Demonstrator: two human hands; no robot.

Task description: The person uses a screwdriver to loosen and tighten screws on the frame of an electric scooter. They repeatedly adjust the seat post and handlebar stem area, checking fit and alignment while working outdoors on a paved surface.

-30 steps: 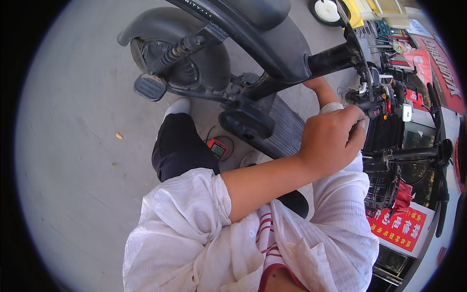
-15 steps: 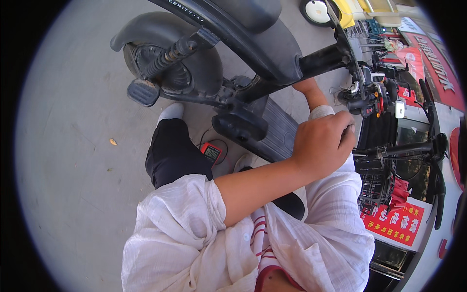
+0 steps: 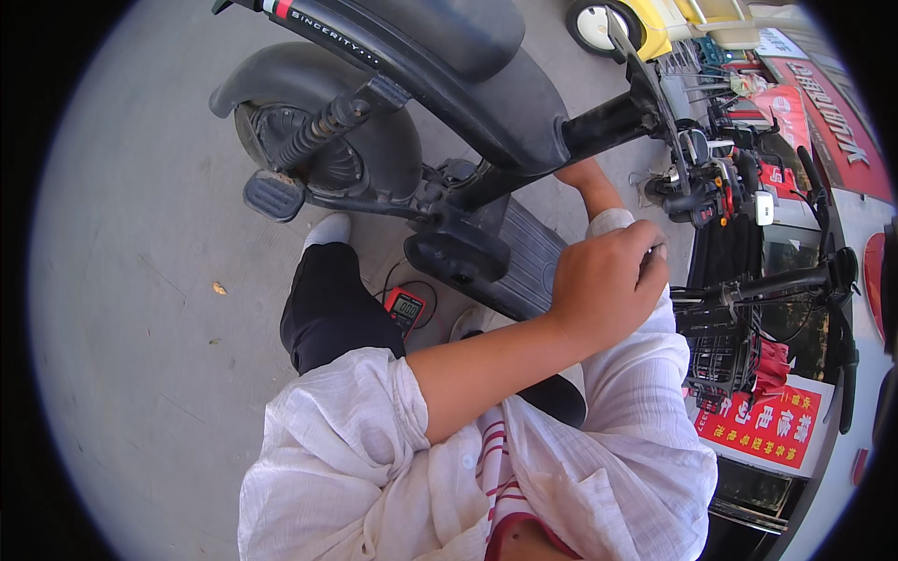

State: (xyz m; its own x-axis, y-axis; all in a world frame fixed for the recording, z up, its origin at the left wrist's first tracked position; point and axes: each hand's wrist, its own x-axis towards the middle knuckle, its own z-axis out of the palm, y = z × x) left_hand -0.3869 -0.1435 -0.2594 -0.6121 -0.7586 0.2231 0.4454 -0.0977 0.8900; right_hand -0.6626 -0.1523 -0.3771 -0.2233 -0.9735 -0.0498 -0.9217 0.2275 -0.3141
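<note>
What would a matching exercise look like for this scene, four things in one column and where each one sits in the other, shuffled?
Things:
1. multimeter
2. left hand
3. footpeg
4. wire basket

Places:
A. right of the sleeve, by the red sign
B. raised in front of the chest, closed in a fist
C. on the ground beside the dark trouser leg
D. low on the scooter, beside its rear wheel

Pairs: 1-C, 2-B, 3-D, 4-A
</note>
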